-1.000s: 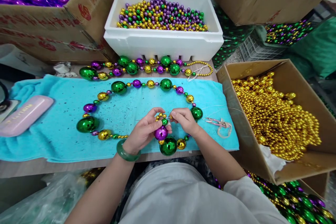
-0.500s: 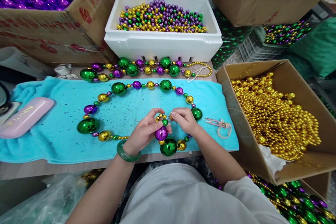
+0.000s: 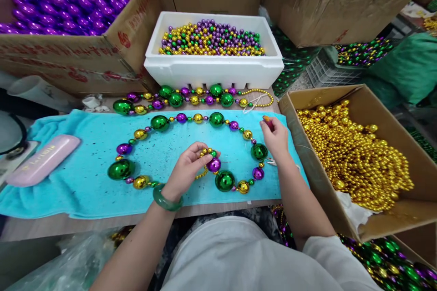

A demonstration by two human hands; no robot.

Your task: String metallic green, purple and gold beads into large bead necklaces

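A bead necklace [image 3: 216, 120] of green, purple and gold beads lies in a loop on a turquoise towel [image 3: 92, 168]. My left hand [image 3: 186, 163], with a green bangle on the wrist, pinches the necklace's near end beside a purple bead [image 3: 214, 164], where small gold beads show at the fingertips. My right hand [image 3: 277, 138] is raised over the towel's right side, closed on a small orange and dark-red thing [image 3: 268, 122] whose kind I cannot make out. Snips [image 3: 271, 162] lie partly hidden behind my right forearm.
Finished-looking strands [image 3: 175, 99] lie behind the towel, before a white foam box [image 3: 211, 66] of small beads. A carton [image 3: 344, 218] of gold bead strings stands right; another carton [image 3: 64, 50] holds purple beads. A pink case [image 3: 44, 159] lies left.
My right hand has moved away from my left, up and to the right. My left hand keeps its hold on the necklace's end. The view has tilted slightly upward.
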